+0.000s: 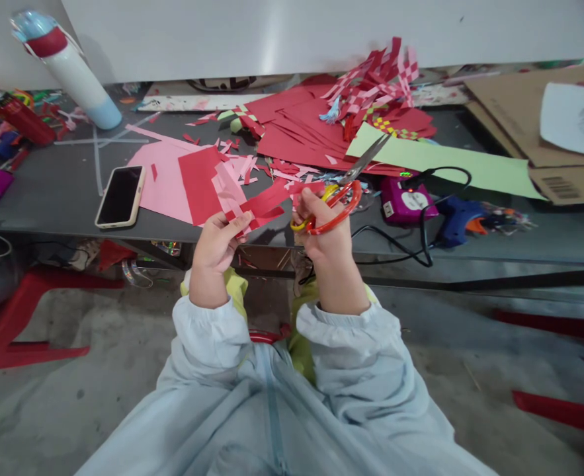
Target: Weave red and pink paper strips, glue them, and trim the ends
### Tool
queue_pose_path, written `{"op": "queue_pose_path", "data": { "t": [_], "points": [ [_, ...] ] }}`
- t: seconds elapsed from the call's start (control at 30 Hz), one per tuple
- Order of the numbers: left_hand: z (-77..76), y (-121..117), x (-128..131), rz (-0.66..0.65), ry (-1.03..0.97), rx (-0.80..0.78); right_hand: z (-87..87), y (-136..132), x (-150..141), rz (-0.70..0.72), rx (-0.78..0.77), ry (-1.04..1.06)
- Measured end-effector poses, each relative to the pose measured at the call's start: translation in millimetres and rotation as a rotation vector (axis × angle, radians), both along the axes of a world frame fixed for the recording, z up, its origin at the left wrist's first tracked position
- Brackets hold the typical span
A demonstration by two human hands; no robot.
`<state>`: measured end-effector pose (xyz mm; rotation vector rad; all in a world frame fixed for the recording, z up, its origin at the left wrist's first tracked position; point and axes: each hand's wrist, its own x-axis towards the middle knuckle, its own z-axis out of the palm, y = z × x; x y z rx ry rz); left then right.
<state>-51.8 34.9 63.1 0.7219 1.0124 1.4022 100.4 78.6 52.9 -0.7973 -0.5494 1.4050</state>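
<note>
My left hand [218, 243] pinches a woven piece of red and pink paper strips [239, 210] just over the table's front edge. Loose strip ends fan out from it to the right. My right hand [325, 225] carries a pair of scissors [344, 195] with red and yellow handles, hooked over the hand with the blades pointing up and away. Its thumb and fingertips also pinch the end of a red paper strip [307, 188]. Beyond my left hand lie a red sheet [196, 182] and a pink sheet [159, 175].
A phone [120, 197] and a tilted bottle [76, 79] stand left. Behind are red paper sheets [292, 122] and woven strips [378, 79]. To the right are a green sheet [450, 155], a purple box [407, 201], a black cable [423, 231], a blue glue gun [458, 218] and cardboard [507, 106].
</note>
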Motion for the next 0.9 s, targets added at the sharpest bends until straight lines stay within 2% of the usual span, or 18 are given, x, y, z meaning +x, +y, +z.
{"op": "queue_pose_path", "data": {
  "t": [0.17,0.33,0.47,0.63,0.9],
  "points": [
    [1.5,-0.4,-0.1,-0.016,-0.025,0.010,2.7,-1.1,0.7,-0.043,-0.012,0.018],
    [-2.5,2.3,0.5,0.073,-0.030,0.017,12.6,-11.7,-0.4,0.098,0.054,-0.064],
    [-6.0,4.3,2.4,0.125,0.009,0.018,11.1,-17.1,-6.4,0.182,0.121,-0.146],
    [-5.2,1.6,4.4,0.023,0.092,0.045,3.2,-17.7,-11.9,0.276,0.195,-0.242],
    [-2.6,-0.8,5.6,-0.077,-0.028,0.016,15.3,-21.9,-13.9,0.389,0.129,-0.053]
  ]
}}
